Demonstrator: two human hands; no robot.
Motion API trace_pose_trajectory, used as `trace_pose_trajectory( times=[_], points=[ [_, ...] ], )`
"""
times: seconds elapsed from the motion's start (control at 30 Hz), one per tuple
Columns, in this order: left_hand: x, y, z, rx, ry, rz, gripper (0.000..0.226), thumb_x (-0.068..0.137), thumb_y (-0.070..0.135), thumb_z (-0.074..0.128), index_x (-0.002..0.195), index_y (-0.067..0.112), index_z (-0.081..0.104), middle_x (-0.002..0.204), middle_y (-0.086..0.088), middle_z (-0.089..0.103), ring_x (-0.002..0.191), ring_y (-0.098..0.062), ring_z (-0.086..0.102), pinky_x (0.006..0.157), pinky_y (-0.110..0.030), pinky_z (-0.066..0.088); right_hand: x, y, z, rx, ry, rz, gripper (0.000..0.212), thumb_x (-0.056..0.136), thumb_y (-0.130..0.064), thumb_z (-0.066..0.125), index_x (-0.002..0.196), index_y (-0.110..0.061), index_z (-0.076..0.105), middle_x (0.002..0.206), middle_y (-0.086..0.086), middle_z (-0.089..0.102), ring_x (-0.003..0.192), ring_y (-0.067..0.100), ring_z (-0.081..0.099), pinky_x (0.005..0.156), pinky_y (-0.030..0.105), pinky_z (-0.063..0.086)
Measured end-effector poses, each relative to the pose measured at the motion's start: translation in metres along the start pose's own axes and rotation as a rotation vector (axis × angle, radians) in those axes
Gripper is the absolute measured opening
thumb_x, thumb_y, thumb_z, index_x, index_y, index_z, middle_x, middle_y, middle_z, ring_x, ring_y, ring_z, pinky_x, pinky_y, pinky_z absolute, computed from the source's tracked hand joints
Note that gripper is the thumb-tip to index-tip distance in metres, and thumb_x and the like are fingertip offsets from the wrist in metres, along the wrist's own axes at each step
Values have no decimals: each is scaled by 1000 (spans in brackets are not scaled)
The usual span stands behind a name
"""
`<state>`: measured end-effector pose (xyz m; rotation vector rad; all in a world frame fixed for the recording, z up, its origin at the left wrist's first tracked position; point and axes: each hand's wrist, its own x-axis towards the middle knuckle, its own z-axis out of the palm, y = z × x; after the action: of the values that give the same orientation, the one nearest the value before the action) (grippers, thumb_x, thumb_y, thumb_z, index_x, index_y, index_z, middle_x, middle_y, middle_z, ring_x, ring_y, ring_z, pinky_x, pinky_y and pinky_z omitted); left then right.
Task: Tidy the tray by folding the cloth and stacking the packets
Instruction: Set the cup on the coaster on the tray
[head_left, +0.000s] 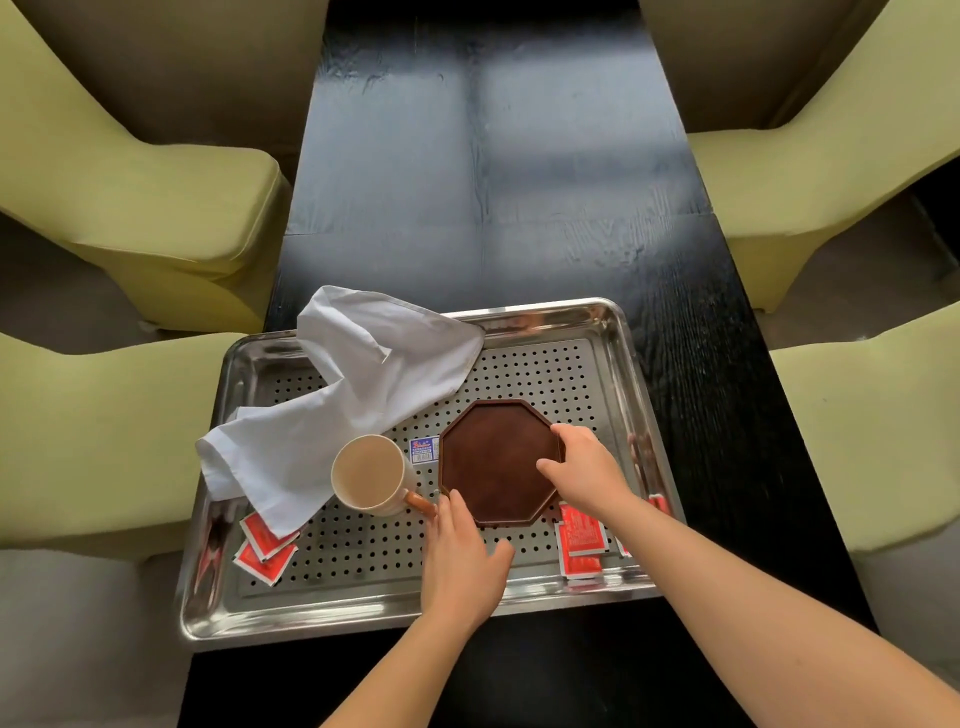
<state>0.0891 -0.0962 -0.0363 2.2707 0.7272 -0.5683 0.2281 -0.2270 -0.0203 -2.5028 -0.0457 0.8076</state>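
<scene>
A steel perforated tray (582, 322) lies on the black table. A crumpled white cloth (363, 395) spills over its far-left rim. Red packets lie at the near left (265, 551), partly under the cloth, and at the near right (582, 545). A brown octagonal dish (493, 462) sits in the tray's middle. My right hand (582, 462) grips the dish's right edge. My left hand (462, 551) touches the dish's near-left edge, fingers spread. A cream mug (369, 473) with a brown handle stands just left of the dish.
Green armchairs flank the long black table (493, 182) on both sides. A small blue-and-white sticker (422, 450) is stuck on the tray between mug and dish.
</scene>
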Motion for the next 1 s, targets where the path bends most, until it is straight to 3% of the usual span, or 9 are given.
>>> trace_pose_trajectory(
  times=[0.27, 1.0],
  points=[
    [17, 31, 4, -19, 0, 33, 89, 92, 43, 48, 158, 12, -3, 167, -9, 0, 153, -24, -5, 122, -42, 6, 11, 8, -18, -16, 33, 29, 64, 91, -33, 65, 149, -17, 41, 145, 12, 47, 130, 30, 50, 107, 44, 45],
    [89, 79, -18, 15, -35, 115, 86, 91, 41, 47, 158, 8, 3, 166, -14, 7, 153, -28, 4, 124, -43, 11, 55, 9, -48, 79, 156, 92, 63, 92, -32, 66, 148, -19, 40, 147, 11, 39, 123, 28, 54, 97, 38, 47]
  ],
)
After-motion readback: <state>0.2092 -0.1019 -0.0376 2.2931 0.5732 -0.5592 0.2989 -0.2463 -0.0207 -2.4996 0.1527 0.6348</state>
